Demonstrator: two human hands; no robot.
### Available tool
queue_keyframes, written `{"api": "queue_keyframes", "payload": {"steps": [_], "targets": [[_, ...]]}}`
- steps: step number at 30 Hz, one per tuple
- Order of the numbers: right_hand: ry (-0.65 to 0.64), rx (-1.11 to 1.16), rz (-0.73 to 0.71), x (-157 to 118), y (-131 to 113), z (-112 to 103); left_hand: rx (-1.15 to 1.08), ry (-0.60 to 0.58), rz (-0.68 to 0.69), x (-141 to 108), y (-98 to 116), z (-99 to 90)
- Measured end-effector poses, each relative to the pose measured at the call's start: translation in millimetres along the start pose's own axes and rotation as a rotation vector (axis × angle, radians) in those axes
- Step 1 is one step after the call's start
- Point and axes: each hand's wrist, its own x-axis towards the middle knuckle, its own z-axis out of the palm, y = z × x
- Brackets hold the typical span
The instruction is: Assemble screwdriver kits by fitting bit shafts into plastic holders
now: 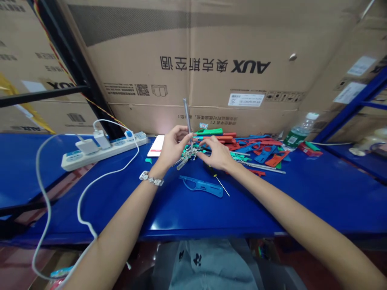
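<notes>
While pinching the rod [187, 113] in left hand [173, 144], keep it steady beside right hand [218, 155]: half-open, cannot tell if gripping parts [189, 154].

Your left hand [175, 144] pinches a thin metal tube [187, 114], slightly tilted, above some small parts [190, 153]; your right hand [217, 155] curves beside them. Nearer you, a blue plastic shell [202, 187] lies near a screwdriver [222, 185]. A bottle [298, 133] stands rightward; leftward, a power strip [115, 148] holds 2 white chargers [87, 146].
</notes>
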Motion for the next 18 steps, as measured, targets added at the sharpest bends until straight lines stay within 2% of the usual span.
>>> {"api": "queue_keyframes", "payload": {"steps": [3,4,8,12,14,18], "targets": [[-0.093,0.136,-0.147,0.2,-15.1,9.3,-0.091,0.058,-0.004,0.3,7.7,5.1],[-0.098,0.156,-0.157,1.9,-18.1,11.6,-0.119,0.071,-0.006,0.1,10.0,6.0],[-0.148,0.376,-0.076,6.3,-21.5,9.1,-0.173,0.108,-0.019,-1.6,17.7,4.6],[-0.19,0.641,0.006,-5.2,-16.1,-9.2,-0.238,0.151,-0.022,-9.0,24.4,-1.6],[-0.185,0.669,0.043,-16.5,-12.0,-18.1,-0.268,0.157,-0.068,-18.0,27.4,-4.7],[-0.254,0.63,0.0,-43.6,-4.2,-26.1,-0.291,0.106,-0.244,-47.6,28.6,-10.7]]}}
